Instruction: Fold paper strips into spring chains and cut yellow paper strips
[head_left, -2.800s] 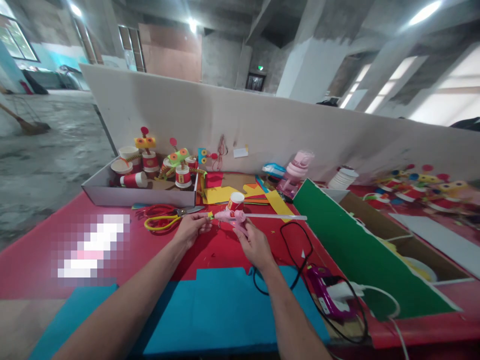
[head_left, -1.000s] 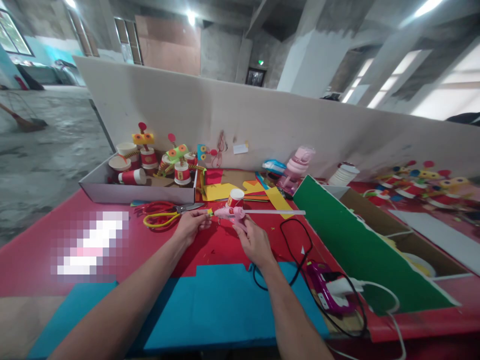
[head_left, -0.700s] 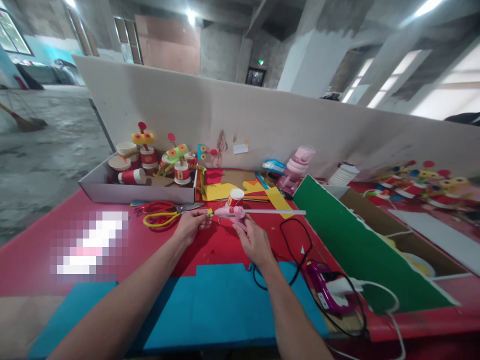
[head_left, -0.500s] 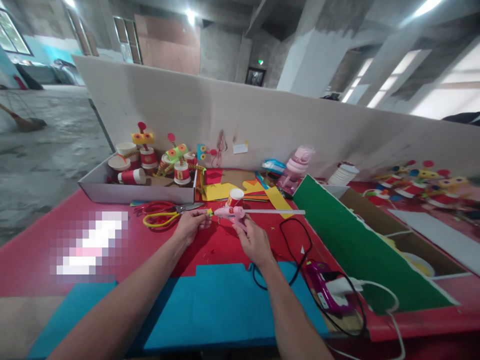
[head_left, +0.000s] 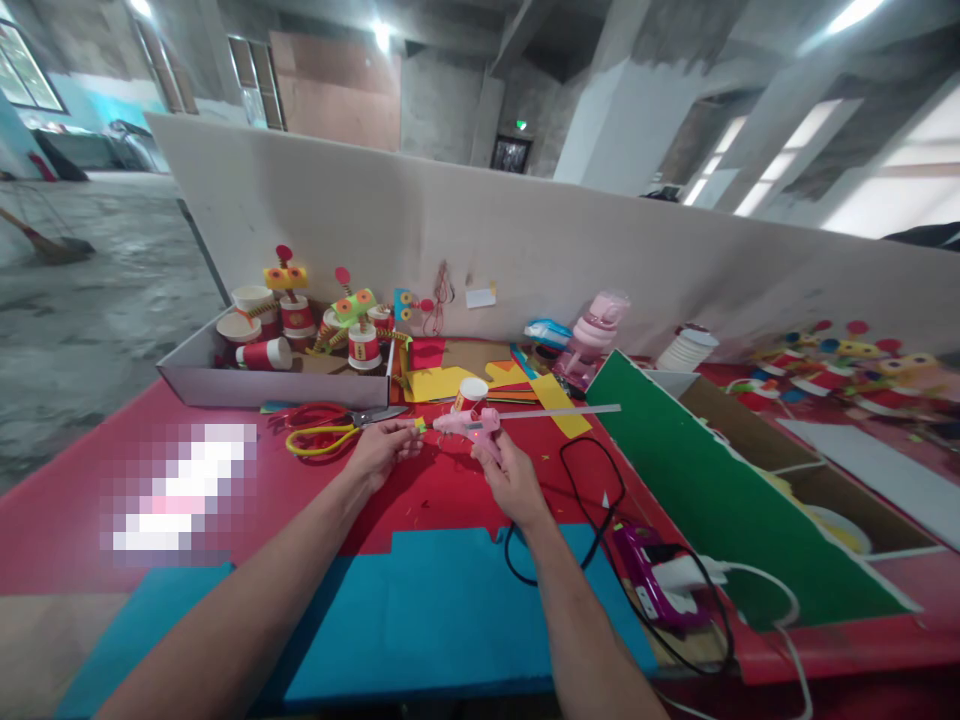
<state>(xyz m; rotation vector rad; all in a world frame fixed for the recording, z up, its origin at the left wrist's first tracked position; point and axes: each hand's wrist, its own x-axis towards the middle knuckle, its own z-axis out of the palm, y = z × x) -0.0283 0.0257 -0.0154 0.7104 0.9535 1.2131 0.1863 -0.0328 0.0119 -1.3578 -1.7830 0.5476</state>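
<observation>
My right hand (head_left: 514,475) is wrapped around the handle of a pink hot glue gun (head_left: 474,424), its nozzle pointing left. A long whitish glue stick (head_left: 559,412) juts out of its back end. In my left hand (head_left: 381,452), a small yellow-green paper piece (head_left: 421,426) is pinched between the fingertips, close to the nozzle; whether they touch I cannot tell. Just behind the gun stands a red and white paper cup (head_left: 472,392), partly covered by it. Scissors with red and yellow handles (head_left: 324,440) lie beside my left hand.
A white box (head_left: 277,390) holding paper-cup figures stands at the back left. On the right are a green-sided box (head_left: 720,500) and a purple power strip (head_left: 651,575) with cables. Yellow paper sheets (head_left: 439,384) and a pink bottle (head_left: 596,335) sit toward the white partition (head_left: 360,220).
The glue gun has shifted slightly right and its back end has tilted up, with the glue stick now angled upward. My left hand has hardly moved.
</observation>
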